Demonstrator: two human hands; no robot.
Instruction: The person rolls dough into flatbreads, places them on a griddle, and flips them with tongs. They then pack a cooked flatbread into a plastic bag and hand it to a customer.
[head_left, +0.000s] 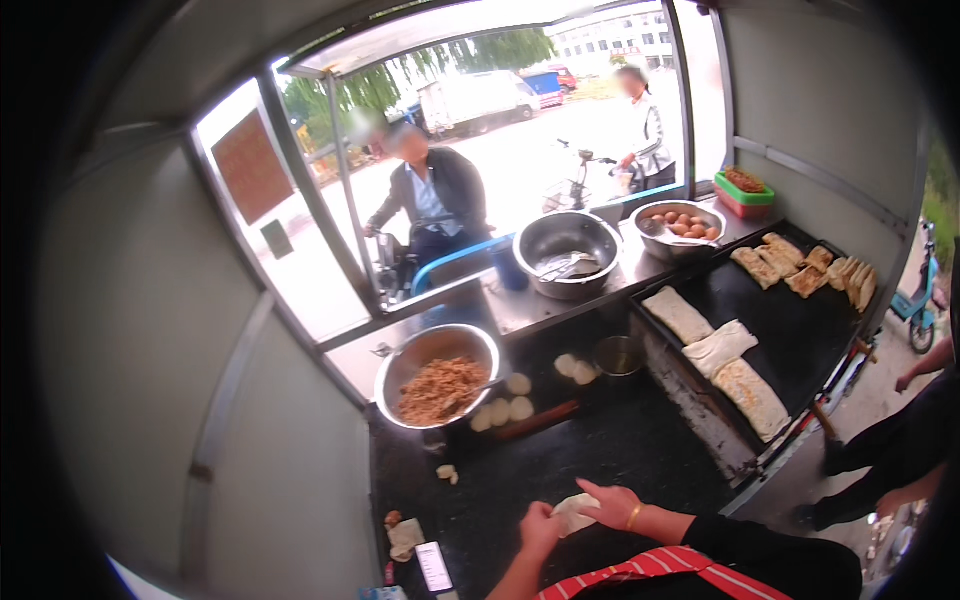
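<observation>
A small flattened piece of dough (574, 517) is stretched between my two hands, just over the near part of the black worktop (630, 442). My left hand (540, 529) pinches its left edge. At its right side is my right hand (613, 505), index finger extended and other fingers on the dough; a bracelet circles that wrist. Beyond them lies a brown rolling pin (538, 421), with several pale dough rounds (501, 412) beside it. A metal bowl (489, 341) of reddish-brown filling stands at the back left, a spoon resting in it.
On the griddle (780, 330) at right lie long flatbreads (752, 397) and browned pieces (780, 259). Behind stand a deep steel pot (566, 285), an egg bowl (671, 251) and a green-rimmed tub (742, 201). A phone (433, 566) sits near left. People are outside the window and at right.
</observation>
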